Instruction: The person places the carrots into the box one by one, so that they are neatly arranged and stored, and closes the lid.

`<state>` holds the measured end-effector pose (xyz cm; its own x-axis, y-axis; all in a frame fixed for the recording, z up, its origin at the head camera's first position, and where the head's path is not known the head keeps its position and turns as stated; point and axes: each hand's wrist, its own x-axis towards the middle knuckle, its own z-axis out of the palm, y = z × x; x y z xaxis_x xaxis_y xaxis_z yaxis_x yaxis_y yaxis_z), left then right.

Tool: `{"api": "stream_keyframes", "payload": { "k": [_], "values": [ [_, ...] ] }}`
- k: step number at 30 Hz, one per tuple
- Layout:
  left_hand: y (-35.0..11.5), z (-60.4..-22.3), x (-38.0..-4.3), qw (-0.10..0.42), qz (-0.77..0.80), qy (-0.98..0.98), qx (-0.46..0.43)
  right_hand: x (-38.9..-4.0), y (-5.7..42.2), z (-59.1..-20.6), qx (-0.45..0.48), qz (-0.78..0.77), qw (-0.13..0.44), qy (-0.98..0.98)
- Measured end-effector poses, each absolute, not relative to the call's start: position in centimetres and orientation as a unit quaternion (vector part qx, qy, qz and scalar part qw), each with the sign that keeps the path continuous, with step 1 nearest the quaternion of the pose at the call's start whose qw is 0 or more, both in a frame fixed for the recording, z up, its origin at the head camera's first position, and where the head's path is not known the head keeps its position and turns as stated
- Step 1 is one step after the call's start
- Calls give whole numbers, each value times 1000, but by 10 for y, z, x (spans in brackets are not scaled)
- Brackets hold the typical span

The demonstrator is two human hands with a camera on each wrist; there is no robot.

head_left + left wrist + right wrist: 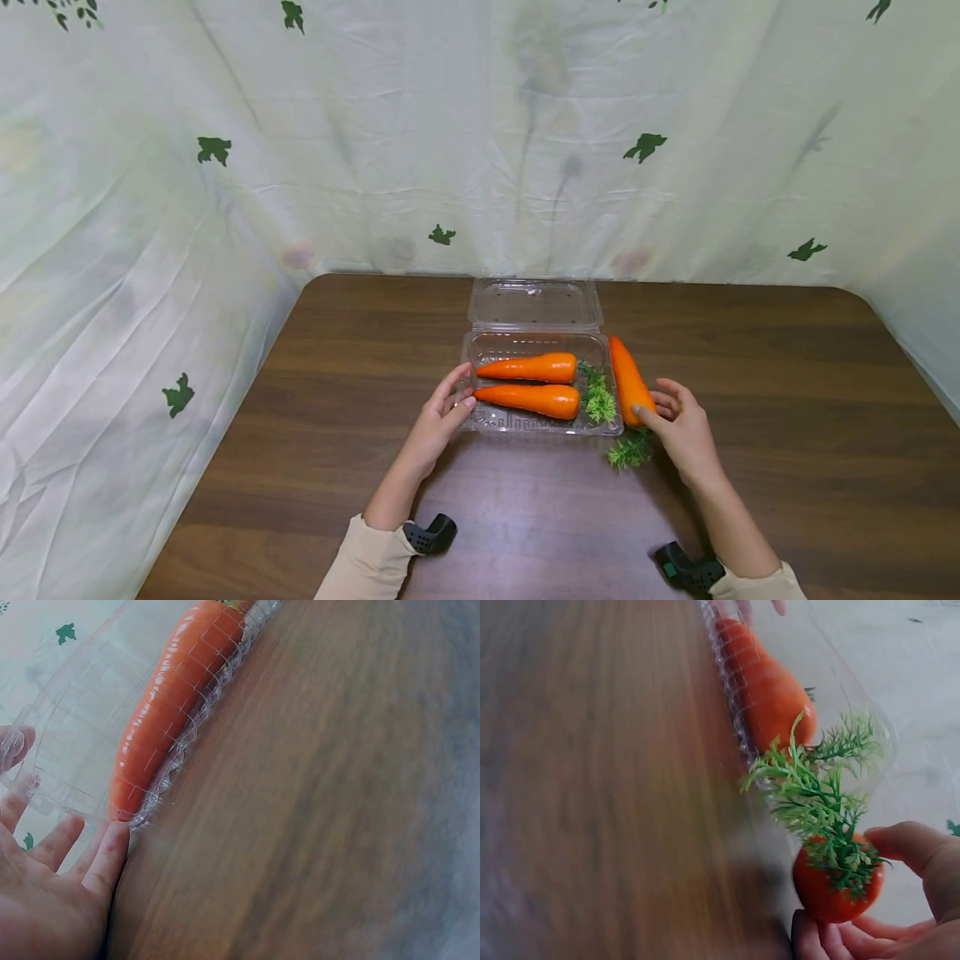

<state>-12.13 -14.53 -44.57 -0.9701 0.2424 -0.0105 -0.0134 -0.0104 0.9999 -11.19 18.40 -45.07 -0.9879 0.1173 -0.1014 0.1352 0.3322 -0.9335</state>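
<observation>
A clear plastic clamshell box (498, 423) lies with its lid (534, 304) tipped back. Two orange carrots (528, 367) (531, 401) lie side by side in it, tips to the left, with green tops (598, 396) at the right end. My left hand (442, 417) rests against the box's left end; its fingers (109, 859) look fairly straight and touch the plastic near a carrot tip. Right of the box, my right hand (682, 429) grips a third carrot (628, 383) near its leafy end, thumb on one side and fingers on the other. Its green top (817, 795) hangs toward me.
The box stands near the back of a brown wooden table (525, 517). Behind the table hangs a pale curtain (450, 150) with green leaf prints. Dark devices (431, 533) (686, 568) sit at both wrists.
</observation>
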Motion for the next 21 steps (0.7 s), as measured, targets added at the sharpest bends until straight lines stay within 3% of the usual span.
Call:
{"api": "stream_keyframes", "payload": {
  "k": [15, 21],
  "values": [
    [-146, -445, -121, 91, 705, 699, 84, -114, 190, -452, 116, -680, -97, 717],
    [-145, -445, -121, 90, 707, 697, 85, -119, 201, -465, 88, -715, -148, 677]
  ]
}}
